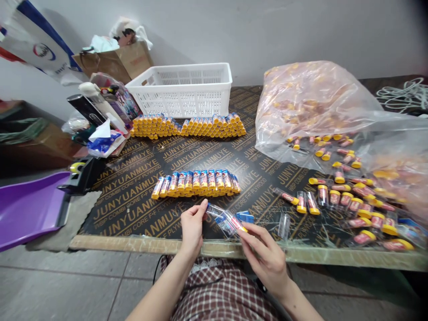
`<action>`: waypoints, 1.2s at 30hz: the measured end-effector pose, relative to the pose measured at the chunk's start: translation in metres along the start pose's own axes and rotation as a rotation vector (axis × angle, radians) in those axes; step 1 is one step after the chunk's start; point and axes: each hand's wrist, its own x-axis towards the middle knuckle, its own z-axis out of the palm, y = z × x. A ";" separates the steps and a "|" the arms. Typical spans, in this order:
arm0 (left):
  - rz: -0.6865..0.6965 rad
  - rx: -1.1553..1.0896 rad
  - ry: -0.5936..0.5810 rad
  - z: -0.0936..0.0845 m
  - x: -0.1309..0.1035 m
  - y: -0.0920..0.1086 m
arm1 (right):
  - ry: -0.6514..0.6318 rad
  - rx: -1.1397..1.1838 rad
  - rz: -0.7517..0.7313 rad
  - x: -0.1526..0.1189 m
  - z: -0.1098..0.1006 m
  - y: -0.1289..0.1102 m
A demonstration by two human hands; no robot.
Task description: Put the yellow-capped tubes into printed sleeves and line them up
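Head view: left hand [193, 225] is pinching one clear plastic sleeve [216, 211], right hand [265, 254] is gripping one yellow-capped tube [236, 222] at its other end, near the table's front edge. One blue-labelled tube stack [196, 180] is lying beyond, one white basket [187, 99] behind.

A purple dustpan [31, 205] sits left of the black tape dispenser [87, 174], while beyond that dispenser are a dark bottle [86, 109] and a brown paper bag [115, 64], with a bundled white cord [401, 95] well to its right.
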 end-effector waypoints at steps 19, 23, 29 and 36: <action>-0.437 -0.071 -0.543 0.016 -0.038 0.026 | -0.095 0.208 0.182 0.009 0.000 0.004; -0.471 -0.058 -0.602 0.017 -0.044 0.024 | -0.207 0.358 0.202 0.008 0.000 0.006; -0.504 -0.057 -0.620 0.015 -0.046 0.021 | -0.201 0.421 0.216 0.004 0.003 0.006; -0.506 -0.052 -0.604 0.014 -0.047 0.021 | -0.158 0.440 0.219 0.002 0.005 0.006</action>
